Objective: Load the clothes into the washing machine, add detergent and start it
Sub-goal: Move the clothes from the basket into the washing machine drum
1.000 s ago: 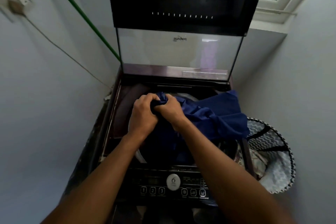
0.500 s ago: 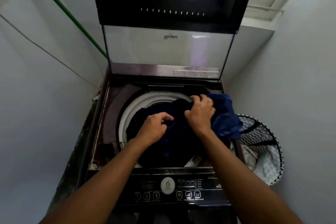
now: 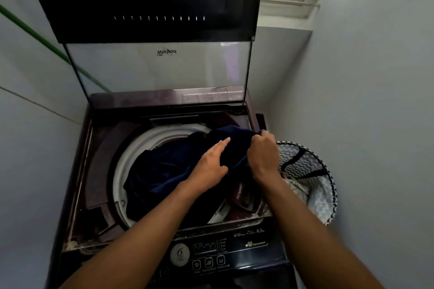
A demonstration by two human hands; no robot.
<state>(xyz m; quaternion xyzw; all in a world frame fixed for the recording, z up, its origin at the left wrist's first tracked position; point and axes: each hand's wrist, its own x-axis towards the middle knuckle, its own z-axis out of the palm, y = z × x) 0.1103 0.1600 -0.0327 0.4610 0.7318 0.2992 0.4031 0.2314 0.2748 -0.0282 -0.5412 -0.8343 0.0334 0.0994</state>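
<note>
Navy garment [image 3: 169, 169] sunk lower; crumpled.

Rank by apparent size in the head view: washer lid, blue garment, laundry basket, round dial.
1. washer lid
2. blue garment
3. laundry basket, partly hidden behind the right arm, so unsure
4. round dial
</note>
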